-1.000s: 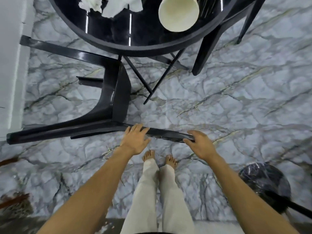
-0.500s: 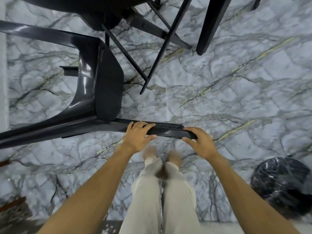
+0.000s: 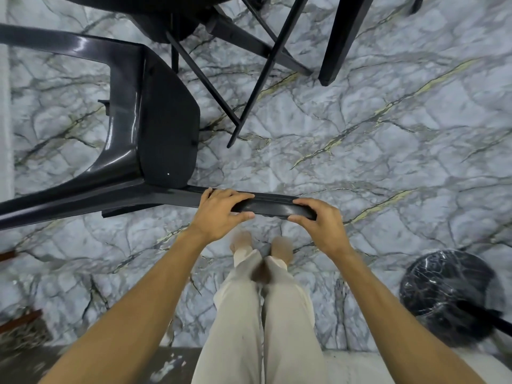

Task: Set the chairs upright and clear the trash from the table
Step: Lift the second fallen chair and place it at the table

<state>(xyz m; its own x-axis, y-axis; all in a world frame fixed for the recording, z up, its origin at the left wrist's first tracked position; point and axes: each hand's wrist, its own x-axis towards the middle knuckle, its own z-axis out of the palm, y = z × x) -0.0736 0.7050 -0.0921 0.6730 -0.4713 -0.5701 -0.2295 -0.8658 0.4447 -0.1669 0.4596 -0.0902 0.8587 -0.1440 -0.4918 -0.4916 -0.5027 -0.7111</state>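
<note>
Righting step: left hand [image 3: 221,210] and right hand [image 3: 318,221] both clasp the backrest rail of the toppled chair [image 3: 155,128]; next, I judge, a steady upward pivot.

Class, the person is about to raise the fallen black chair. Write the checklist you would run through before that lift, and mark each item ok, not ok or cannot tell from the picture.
1. Left hand closed on the top rail of the chair: ok.
2. Right hand closed on the same rail, near its end: ok.
3. Hands set apart along the rail for balance: ok.
4. Bare feet back from the rail: cannot tell, they lie just below it and are blurred.
5. Room to swing the chair up: not ok, the table legs stand close beside the seat.
6. Bin with black bag out of the way: ok, it sits off to the right.
</note>
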